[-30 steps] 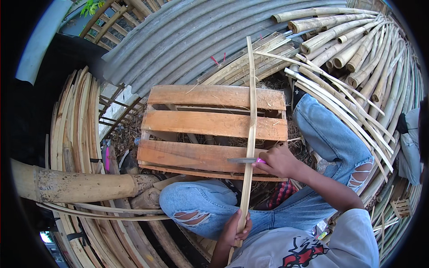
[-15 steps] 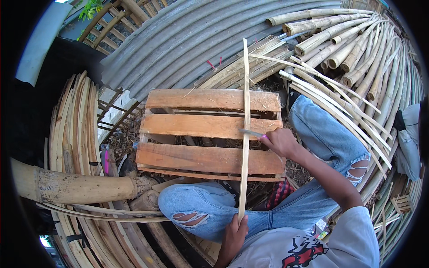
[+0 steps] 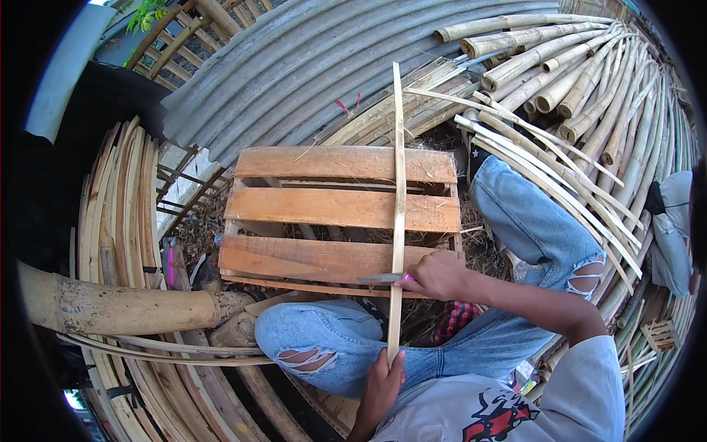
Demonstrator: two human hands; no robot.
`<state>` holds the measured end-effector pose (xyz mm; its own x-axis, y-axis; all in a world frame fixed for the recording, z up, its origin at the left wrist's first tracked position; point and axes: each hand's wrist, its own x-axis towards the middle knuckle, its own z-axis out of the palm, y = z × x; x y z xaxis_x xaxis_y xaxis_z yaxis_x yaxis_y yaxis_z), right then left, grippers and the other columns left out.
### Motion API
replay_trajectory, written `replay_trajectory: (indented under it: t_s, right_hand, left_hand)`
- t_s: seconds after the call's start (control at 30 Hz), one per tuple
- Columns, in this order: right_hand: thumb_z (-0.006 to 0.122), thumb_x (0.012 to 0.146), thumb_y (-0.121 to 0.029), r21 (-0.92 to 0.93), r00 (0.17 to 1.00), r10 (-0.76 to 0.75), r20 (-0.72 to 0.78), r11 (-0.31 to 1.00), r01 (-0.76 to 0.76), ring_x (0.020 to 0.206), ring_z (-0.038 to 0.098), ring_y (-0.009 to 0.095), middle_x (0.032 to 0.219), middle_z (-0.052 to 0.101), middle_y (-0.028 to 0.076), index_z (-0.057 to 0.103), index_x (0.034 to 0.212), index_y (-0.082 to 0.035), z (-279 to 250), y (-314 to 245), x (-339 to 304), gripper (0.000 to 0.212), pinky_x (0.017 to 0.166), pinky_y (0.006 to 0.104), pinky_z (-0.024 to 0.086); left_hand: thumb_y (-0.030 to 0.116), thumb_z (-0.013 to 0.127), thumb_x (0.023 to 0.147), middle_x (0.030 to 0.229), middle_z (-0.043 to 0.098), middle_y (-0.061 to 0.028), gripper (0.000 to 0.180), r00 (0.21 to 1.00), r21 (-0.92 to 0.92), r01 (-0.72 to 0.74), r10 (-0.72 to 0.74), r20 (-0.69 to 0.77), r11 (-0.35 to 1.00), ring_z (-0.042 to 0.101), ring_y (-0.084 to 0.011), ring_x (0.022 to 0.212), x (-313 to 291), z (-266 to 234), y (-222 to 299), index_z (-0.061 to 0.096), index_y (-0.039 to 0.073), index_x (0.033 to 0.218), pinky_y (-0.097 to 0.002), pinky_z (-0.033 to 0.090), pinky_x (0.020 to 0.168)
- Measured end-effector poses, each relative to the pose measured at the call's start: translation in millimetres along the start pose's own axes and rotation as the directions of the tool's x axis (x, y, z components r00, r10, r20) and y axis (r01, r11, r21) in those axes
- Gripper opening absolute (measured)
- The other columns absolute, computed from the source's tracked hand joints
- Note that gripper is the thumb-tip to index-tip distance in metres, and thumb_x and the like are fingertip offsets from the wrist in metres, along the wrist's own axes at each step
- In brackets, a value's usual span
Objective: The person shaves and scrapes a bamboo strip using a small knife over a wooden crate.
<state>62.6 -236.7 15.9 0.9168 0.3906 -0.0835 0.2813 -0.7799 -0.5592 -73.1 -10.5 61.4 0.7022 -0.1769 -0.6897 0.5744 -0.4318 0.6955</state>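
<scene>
A long, narrow bamboo strip (image 3: 399, 169) lies across the slatted wooden crate (image 3: 324, 208), running from my lap past the crate's far side. My left hand (image 3: 382, 379) is closed round the strip's near end, by my thighs. In my right hand (image 3: 440, 275) is a knife (image 3: 378, 278) with a pinkish handle, mostly hidden by my fingers. Its blade points left and crosses over the strip near the crate's front edge.
Split bamboo strips (image 3: 118, 199) are stacked at the left, beside a thick bamboo pole (image 3: 136, 303). Bamboo poles (image 3: 545, 74) fill the far right. Corrugated sheeting (image 3: 294, 74) lies behind the crate. At the right edge, a person's trouser leg (image 3: 670, 236) shows.
My right hand and the knife have come toward me along the strip, from the middle slat to the near one. The left hand keeps its hold on the near end.
</scene>
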Motion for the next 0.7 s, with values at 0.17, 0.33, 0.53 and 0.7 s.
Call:
replay_trajectory:
  t_s: [0.17, 0.33, 0.53, 0.7]
  right_hand:
    - [0.040, 0.093, -0.051, -0.178, 0.971, 0.164, -0.176, 0.964, -0.195, 0.047, 0.056, 0.034, 0.049, 0.053, 0.015, 0.060, 0.059, -0.006, -20.7, 58.6, 23.4, 0.060, 0.045, 0.0451, 0.044]
    - [0.041, 0.092, -0.052, -0.011, 0.996, 0.066, -0.065, 0.998, -0.067, 0.050, 0.058, 0.037, 0.051, 0.056, 0.016, 0.065, 0.065, -0.005, -4.2, 28.2, 6.3, 0.060, 0.051, 0.0464, 0.047]
    - [0.040, 0.093, -0.051, -0.142, 0.985, 0.144, -0.094, 0.977, -0.156, 0.052, 0.059, 0.036, 0.053, 0.057, 0.016, 0.064, 0.065, -0.007, -20.5, 46.8, 24.5, 0.058, 0.050, 0.0456, 0.047]
    - [0.040, 0.094, -0.049, -0.152, 0.965, 0.193, -0.177, 0.964, -0.220, 0.053, 0.059, 0.036, 0.054, 0.056, 0.017, 0.064, 0.066, -0.006, -17.9, 42.0, 28.9, 0.057, 0.051, 0.0459, 0.047]
  left_hand:
    - [0.027, 0.047, 0.096, 0.055, 0.046, -0.0012, 0.027, 0.999, 0.067, -0.034, 0.033, 0.012, 0.997, 0.040, -0.0078, 0.044, -16.3, 6.9, 5.2, 0.046, 0.002, 0.085, -0.0257, 0.032, 0.040]
    - [0.033, 0.049, 0.095, 0.056, 0.053, -0.0113, 0.036, 0.998, 0.079, 0.051, -0.054, 0.030, 0.996, 0.056, -0.0258, 0.053, -9.9, 1.4, 1.5, 0.047, -0.001, 0.084, -0.0374, 0.042, 0.053]
    - [0.033, 0.047, 0.096, 0.055, 0.048, -0.0081, 0.033, 0.999, 0.031, -0.007, 0.006, 0.044, 1.000, 0.048, -0.0189, 0.044, -12.2, 0.6, -4.6, 0.045, 0.002, 0.084, -0.0321, 0.038, 0.045]
    - [0.036, 0.036, 0.099, 0.057, 0.041, -0.0024, 0.028, 0.929, -0.575, 0.273, -0.055, 0.367, 0.771, 0.024, -0.0039, 0.036, -1.0, -15.6, 10.4, 0.043, 0.009, 0.094, -0.0176, 0.023, 0.033]
